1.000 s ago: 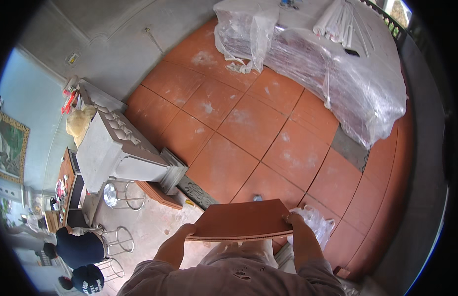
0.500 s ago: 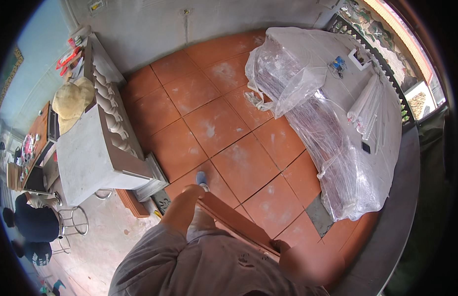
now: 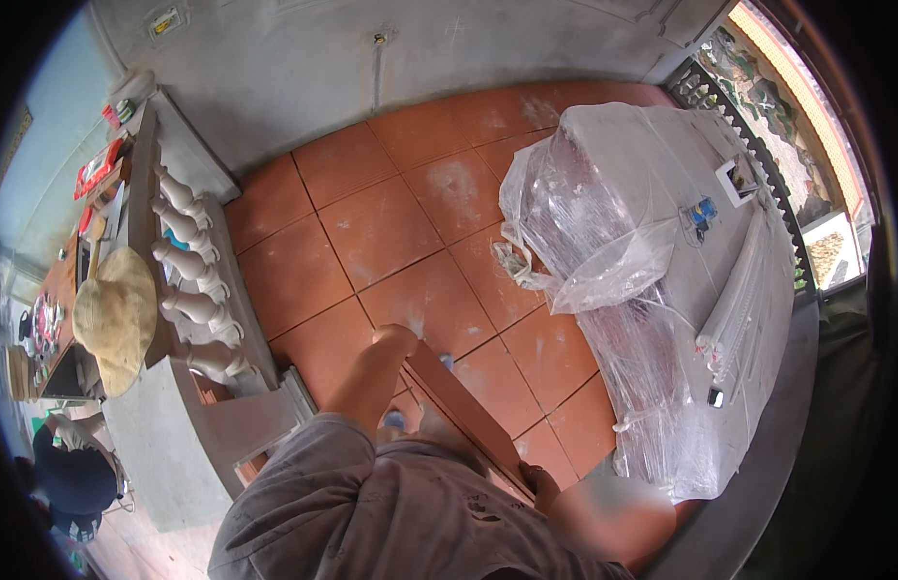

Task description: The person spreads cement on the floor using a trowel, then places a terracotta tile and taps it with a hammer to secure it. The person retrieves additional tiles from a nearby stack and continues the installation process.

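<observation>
Head view: the red-brown slab (image 3: 465, 416) is held tilted on edge in front of the grey shirt (image 3: 410, 498), running from far left to near right; whether it is 1 piece or 2 stacked, I cannot tell. The left hand (image 3: 397, 340) grasps its far left end, those fingers partly hidden; the fingers of the right hand (image 3: 541, 485) clasp the near right end, and a blur covers part of that forearm. With 2 grips at opposite ends, the weight should be well shared; firm wrists and a hold close to the body would probably prevent twisting or a chipped corner. A blue shoe (image 3: 395, 420) shows left of the slab on the red floor tiles (image 3: 383, 224); since the slab hides some ground, short steps seem wise. To the right, the plastic-wrapped bulk (image 3: 637, 372) carries pale tubes (image 3: 742, 300), and its loose film could snag a passing corner. To the left, the balustrade (image 3: 193, 253), with a straw hat (image 3: 115, 319) against it, calls for elbow room.
</observation>
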A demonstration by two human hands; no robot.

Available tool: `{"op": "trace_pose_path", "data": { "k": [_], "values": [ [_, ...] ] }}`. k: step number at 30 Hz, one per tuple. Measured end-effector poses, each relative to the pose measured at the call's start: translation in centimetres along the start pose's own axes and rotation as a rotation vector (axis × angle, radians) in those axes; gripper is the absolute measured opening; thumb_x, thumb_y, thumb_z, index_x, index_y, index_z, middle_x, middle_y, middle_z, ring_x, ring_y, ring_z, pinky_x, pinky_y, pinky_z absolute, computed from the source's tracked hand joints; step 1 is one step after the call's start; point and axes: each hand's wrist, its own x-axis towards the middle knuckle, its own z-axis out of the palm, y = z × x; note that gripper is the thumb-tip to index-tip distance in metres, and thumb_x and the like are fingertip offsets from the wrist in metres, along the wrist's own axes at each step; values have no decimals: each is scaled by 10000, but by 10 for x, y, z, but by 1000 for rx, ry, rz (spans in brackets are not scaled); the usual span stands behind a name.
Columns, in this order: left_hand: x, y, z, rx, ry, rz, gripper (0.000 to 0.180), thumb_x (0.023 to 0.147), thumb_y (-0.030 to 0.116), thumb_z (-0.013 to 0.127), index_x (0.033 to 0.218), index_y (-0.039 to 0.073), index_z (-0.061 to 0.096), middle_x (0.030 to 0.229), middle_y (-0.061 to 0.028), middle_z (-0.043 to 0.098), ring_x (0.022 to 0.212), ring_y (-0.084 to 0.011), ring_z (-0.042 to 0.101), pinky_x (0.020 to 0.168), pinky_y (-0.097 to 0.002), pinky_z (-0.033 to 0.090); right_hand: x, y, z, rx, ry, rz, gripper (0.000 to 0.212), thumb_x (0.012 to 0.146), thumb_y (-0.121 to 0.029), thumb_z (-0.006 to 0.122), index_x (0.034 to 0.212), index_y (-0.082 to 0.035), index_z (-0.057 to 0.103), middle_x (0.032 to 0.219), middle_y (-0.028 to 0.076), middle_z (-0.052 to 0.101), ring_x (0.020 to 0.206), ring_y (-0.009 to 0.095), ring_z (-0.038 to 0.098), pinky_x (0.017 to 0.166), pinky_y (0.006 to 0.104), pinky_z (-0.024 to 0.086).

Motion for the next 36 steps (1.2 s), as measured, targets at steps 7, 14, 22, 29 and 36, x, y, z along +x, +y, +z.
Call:
{"op": "trace_pose_path", "data": {
  "k": [7,14,22,29,36],
  "values": [
    [104,7,-144,106,87,-71,327,910,198,489,1160,85,665,1222,-122,636,941,-270,686,769,-421,551,21,-195,-169,-112,78,-63,606,975,-529,337,1255,-65,608,1321,166,569,1221,313,550,1048,429,377],
    [162,-13,-312,32,61,-124,294,926,215,471,1003,62,710,1006,-126,700,736,-218,699,683,-388,549,11,-365,-322,-247,-1,-196,599,978,-507,326,1304,-66,566,1388,143,513,1282,287,497,1074,441,352],
    [303,-61,-501,-102,-110,-246,353,924,252,471,1171,100,672,1220,-126,639,986,-243,675,857,-431,515,8,-598,-475,-307,-98,-225,643,954,-545,347,1287,-47,580,1372,175,520,1280,322,489,1056,471,359],
    [360,-72,-707,-115,12,-186,296,942,179,432,1020,35,679,924,-144,696,644,-240,688,512,-364,545,-18,-771,-587,-203,-31,-215,544,957,-453,375,1300,-83,576,1383,126,522,1269,301,503,1047,466,384],
    [444,-28,-888,-295,130,-330,265,916,164,476,1062,27,649,911,-145,696,680,-240,692,431,-338,528,91,-901,-689,-169,24,-314,475,961,-381,394,1309,-111,575,1395,80,521,1262,280,514,1040,460,405]
  ]
}}
